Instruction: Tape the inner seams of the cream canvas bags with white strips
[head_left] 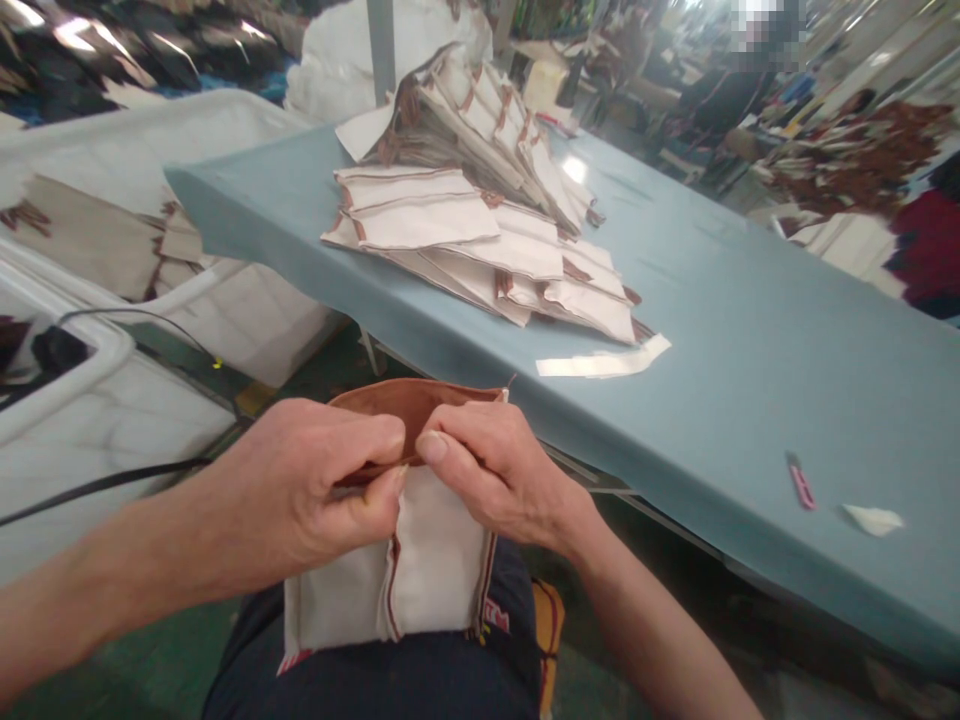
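Note:
A cream fabric piece [431, 565] with brown trim lies over my lap, its brown lined top edge folded open. My left hand [307, 490] pinches that brown edge from the left, fingers closed on the cloth. My right hand [495, 470] pinches the same edge from the right, thumb and fingers pressed together, the two hands almost touching. A tall pile of similar cream and brown fabric pieces [480, 200] sits on the blue-grey table [750, 350] ahead of me, beyond my hands.
A loose cream strip [604, 362] lies near the table's near edge; a small pink tool [800, 482] and a cream scrap [874, 518] lie further right. White bins [225, 310] with more fabric stand at the left. Another person [735, 90] sits at the far end.

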